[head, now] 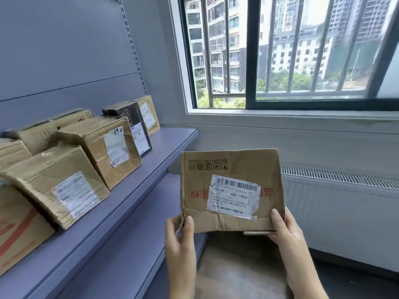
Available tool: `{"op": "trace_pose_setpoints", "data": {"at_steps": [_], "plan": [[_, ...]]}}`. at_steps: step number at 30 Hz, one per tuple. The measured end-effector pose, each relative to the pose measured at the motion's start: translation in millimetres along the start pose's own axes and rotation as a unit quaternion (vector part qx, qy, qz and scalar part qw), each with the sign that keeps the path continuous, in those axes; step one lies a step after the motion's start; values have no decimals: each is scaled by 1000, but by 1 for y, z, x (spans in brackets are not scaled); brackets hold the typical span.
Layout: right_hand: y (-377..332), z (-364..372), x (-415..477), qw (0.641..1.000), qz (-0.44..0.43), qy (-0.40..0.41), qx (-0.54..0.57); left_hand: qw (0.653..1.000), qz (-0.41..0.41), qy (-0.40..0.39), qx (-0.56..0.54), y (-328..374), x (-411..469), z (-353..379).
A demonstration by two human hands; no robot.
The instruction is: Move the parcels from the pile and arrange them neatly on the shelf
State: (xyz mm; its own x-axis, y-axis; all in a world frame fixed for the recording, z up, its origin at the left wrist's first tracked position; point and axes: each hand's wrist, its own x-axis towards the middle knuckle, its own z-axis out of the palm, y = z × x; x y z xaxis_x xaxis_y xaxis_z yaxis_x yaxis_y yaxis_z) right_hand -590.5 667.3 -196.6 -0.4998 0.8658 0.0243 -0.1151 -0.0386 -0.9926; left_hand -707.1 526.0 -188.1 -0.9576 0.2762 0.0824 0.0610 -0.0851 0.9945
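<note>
Eight parcels (232,190), two hands (180,244)

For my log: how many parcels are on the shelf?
7 on the shelf: far-end box, black box, creased box, rear box, front box, left-edge box, red-taped box. More may hide offscreen left.
</note>
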Motion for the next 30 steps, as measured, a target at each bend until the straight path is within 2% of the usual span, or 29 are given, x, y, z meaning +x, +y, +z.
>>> {"op": "trace_pose_setpoints", "data": {"at_steps": [6,10,18,30], "plan": [[-8,-20,110,998,-18,-27,-47,999,-1,50,-7,-4,57,82],[-21,-22,175,998,-26,-38,-40,997,-4,76,-5,-4,87,122],[-7,38,248,992,-16,-125,-2,991,34,125,20,-4,162,119],[-21,157,381,983,-68,-173,16,978,110,173,-27,4,317,135]]}}
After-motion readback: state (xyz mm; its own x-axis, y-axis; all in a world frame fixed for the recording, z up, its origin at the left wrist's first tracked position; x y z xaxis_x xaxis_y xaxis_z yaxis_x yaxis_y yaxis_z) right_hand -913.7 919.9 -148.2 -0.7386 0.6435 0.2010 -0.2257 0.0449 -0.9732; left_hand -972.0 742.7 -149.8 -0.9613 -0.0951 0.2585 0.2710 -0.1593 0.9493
